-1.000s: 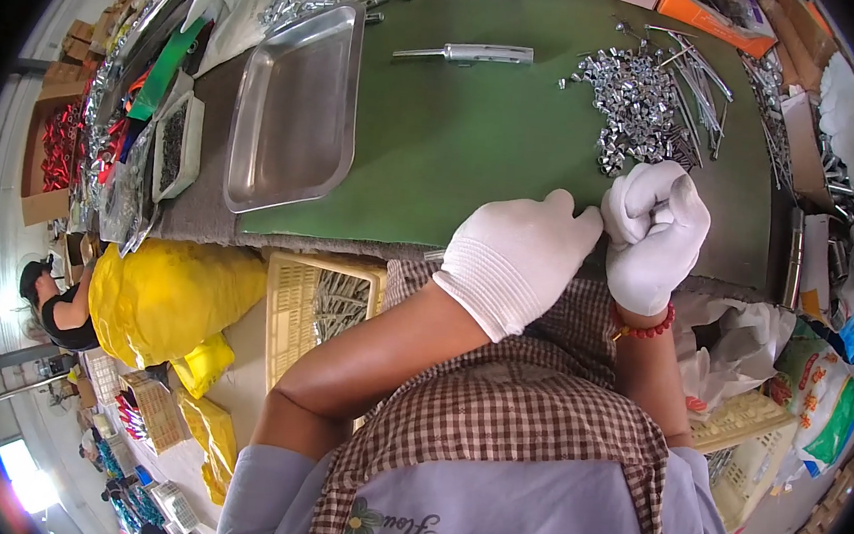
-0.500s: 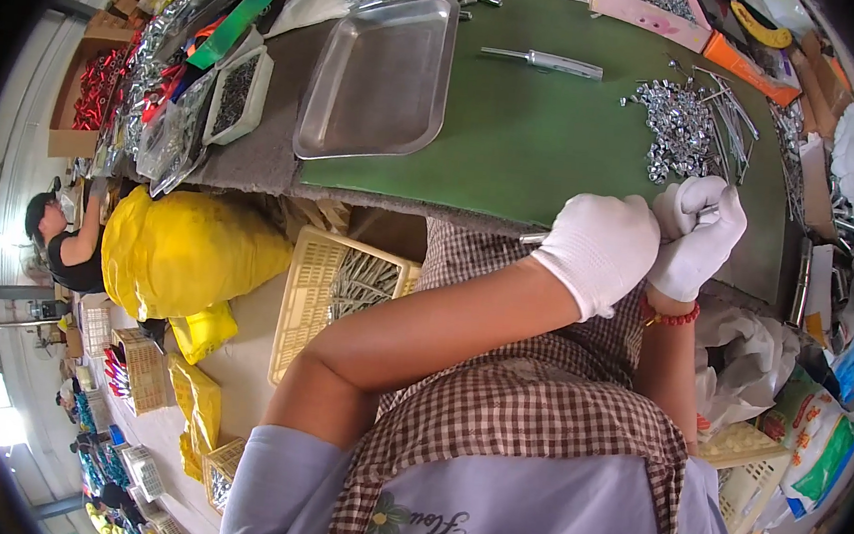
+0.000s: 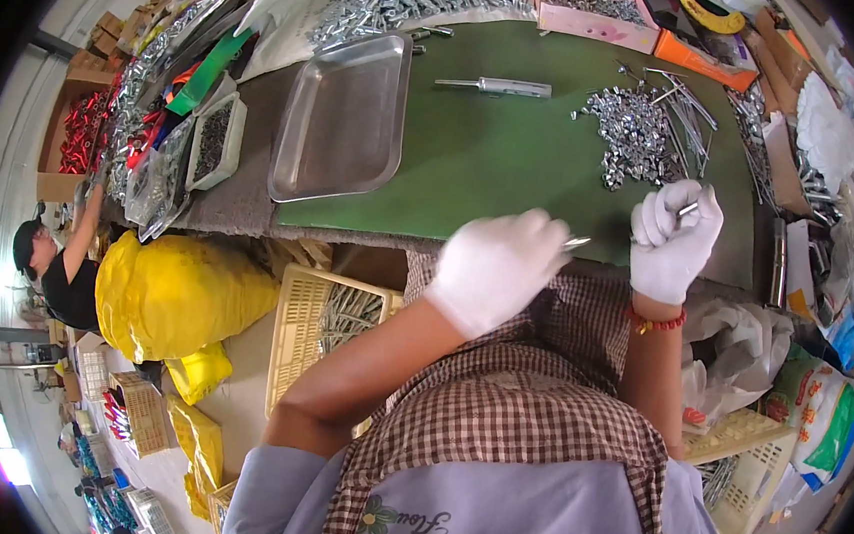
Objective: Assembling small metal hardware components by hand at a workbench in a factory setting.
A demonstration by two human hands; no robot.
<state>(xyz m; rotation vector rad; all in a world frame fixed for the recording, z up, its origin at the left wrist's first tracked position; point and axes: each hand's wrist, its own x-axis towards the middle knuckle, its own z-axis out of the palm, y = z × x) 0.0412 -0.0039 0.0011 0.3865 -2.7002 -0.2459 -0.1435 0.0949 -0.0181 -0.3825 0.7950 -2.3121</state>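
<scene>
My left hand [image 3: 503, 271], in a white glove and slightly smeared by motion, is over the near edge of the green mat [image 3: 496, 152]. Its fingers are closed on a slim shiny metal piece [image 3: 576, 243], whose tip sticks out to the right. To its right, my right hand [image 3: 671, 248], also gloved, is curled with a short metal rod [image 3: 688, 208] showing between the fingers. A gap separates the two hands. Just beyond my right hand lie a pile of small shiny metal fittings [image 3: 628, 132] and several thin metal rods [image 3: 695, 117].
A metal tray [image 3: 343, 125] lies at the mat's left, with a silver-handled screwdriver-like tool [image 3: 496, 87] to its right. A pink box of small parts [image 3: 592, 21] and metal pieces [image 3: 428, 1] line the back. Below the table edge are a yellow sack [image 3: 179, 298] and plastic crate [image 3: 293, 332].
My hands have come apart: the left has swung away to the left, its metal tip now showing on the right. My right hand stays near the pile. The whole view has shifted slightly.
</scene>
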